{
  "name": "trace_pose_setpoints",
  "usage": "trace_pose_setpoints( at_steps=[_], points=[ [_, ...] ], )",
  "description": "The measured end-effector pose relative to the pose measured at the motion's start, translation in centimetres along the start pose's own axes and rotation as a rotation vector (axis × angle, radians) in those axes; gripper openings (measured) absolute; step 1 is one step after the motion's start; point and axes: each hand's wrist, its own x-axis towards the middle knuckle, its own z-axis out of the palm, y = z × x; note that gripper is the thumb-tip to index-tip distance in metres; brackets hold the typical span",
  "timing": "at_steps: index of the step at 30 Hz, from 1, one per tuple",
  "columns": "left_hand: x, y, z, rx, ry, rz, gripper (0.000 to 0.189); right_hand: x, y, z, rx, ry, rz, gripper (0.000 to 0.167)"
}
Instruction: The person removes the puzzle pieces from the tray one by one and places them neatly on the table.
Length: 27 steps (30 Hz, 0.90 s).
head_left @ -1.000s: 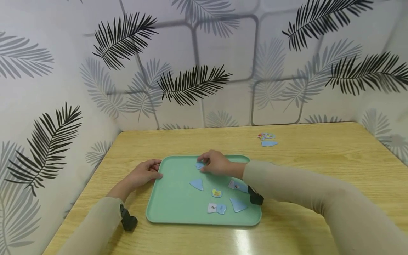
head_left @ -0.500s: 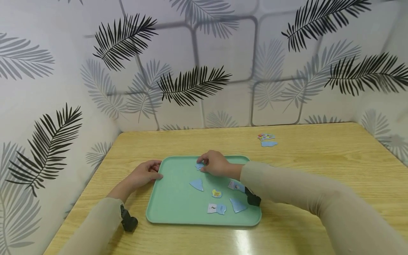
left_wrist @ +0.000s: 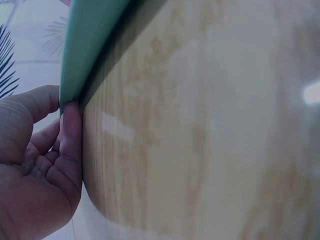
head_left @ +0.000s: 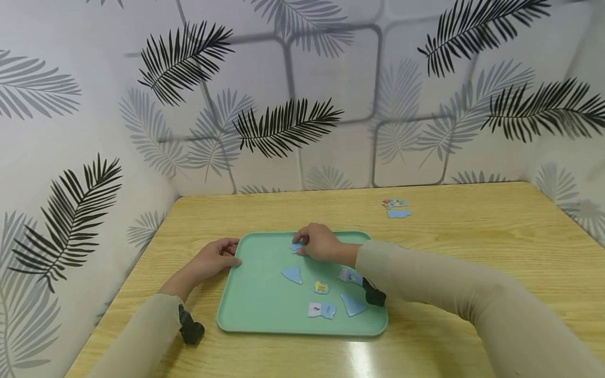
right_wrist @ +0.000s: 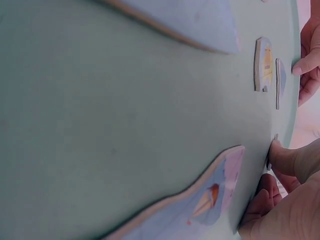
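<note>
A green tray (head_left: 255, 302) lies on the table, and my left hand (head_left: 214, 259) grips its left rim. In the left wrist view, the thumb of that hand (left_wrist: 40, 160) is on one side of the rim (left_wrist: 90, 45) and a finger on the other. Near the tray's far edge my right hand (head_left: 322, 244) pinches a small blue puzzle piece (head_left: 295, 247), partly hidden by the fingers. Closer to me lie a blue triangular piece (head_left: 292, 273), a yellow-printed piece (head_left: 321, 286) and a white-and-blue piece (head_left: 322, 309).
Another blue piece (head_left: 353, 304) lies at the tray's right, near a picture piece (head_left: 350, 275) partly under my right wrist. Some joined-looking colourful pieces (head_left: 394, 202) and a blue piece (head_left: 399, 213) sit at the back of the wooden table (head_left: 472, 226). A patterned wall stands behind.
My right forearm has shifted slightly left, while its fingers stay at the small blue puzzle piece. The left hand and the tray have not visibly moved.
</note>
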Motion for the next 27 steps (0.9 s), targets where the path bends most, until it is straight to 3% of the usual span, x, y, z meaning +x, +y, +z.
trace_pose_setpoints(
  at_steps=[16,27],
  points=[
    [0.0,-0.1,0.0,-0.031,-0.018,0.021,0.056,-0.9,0.1,-1.1,0.105,-0.056,0.013,0.020],
    [0.0,0.0,0.1,-0.026,-0.017,0.014,0.056,-2.0,1.2,-2.8,0.133,-0.029,-0.013,0.022]
  ],
)
